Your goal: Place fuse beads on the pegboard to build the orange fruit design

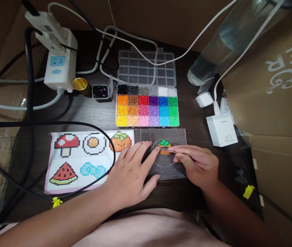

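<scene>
My right hand (199, 164) is closed around slim pinkish tweezers (187, 153), their tip at a small orange and green bead figure (165, 147). The figure lies on a clear pegboard (173, 173) with a round outline. My left hand (137, 169) is spread flat, its fingertips on the pegboard's left part and its index finger beside the figure. Under that hand's left side lies a pattern sheet (77, 159) with a mushroom, an egg, a persimmon-like fruit, a watermelon slice and a bow. Whether a bead sits in the tweezer tip is too small to tell.
Beyond the pegboard stands an open bead box (148, 106) sorted by colour. Near it are a small box of black beads (101, 92), a gold-lined cup (80, 84) and a box of white beads (204, 99). A power strip (60, 65), cables, a charger (222, 129) and a bottle (212, 51) flank the area.
</scene>
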`<state>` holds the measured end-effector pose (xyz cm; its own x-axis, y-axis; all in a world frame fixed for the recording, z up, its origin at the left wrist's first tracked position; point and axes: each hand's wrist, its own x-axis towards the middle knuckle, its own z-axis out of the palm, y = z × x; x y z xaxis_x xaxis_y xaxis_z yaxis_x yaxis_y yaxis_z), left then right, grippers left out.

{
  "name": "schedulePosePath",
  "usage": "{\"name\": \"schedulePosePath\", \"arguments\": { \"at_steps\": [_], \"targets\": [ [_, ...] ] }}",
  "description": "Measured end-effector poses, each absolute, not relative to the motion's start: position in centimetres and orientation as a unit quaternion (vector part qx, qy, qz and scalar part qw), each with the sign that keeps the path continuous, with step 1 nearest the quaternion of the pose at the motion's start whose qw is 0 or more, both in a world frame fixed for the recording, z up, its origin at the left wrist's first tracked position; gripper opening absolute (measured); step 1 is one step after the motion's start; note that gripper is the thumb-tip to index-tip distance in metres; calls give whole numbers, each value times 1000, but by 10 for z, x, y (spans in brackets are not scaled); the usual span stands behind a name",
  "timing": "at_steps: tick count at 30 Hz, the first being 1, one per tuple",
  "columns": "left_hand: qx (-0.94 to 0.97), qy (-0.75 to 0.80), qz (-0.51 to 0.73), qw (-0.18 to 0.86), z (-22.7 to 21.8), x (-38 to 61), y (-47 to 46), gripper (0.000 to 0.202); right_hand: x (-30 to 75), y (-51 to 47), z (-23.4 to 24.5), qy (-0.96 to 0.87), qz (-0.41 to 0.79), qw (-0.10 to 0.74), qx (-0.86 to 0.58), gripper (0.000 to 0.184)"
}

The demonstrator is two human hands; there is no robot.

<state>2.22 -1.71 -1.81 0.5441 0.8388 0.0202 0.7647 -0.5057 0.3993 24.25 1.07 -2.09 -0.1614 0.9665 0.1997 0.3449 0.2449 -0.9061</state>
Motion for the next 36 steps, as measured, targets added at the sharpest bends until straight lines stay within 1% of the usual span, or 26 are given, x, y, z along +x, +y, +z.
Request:
{"name": "schedulePosePath", "arguments": {
  "at_steps": [13,20,30,34,36],
  "targets": [
    [862,464,105,176,-18,23,-17,62,244,10,-22,-662,380,425,-487,26],
    [861,464,107,178,-18,22,-17,62,243,10,-21,-653,375,428,-499,21],
    [861,466,103,179,-18,22,-17,62,245,9,-23,-639,390,441,-494,23],
    [858,467,113,180,-19,22,-17,62,247,7,-26,-619,410,456,-492,20],
    [857,467,120,181,-19,22,-17,63,247,5,-27,-590,419,481,-496,17]
  ]
}}
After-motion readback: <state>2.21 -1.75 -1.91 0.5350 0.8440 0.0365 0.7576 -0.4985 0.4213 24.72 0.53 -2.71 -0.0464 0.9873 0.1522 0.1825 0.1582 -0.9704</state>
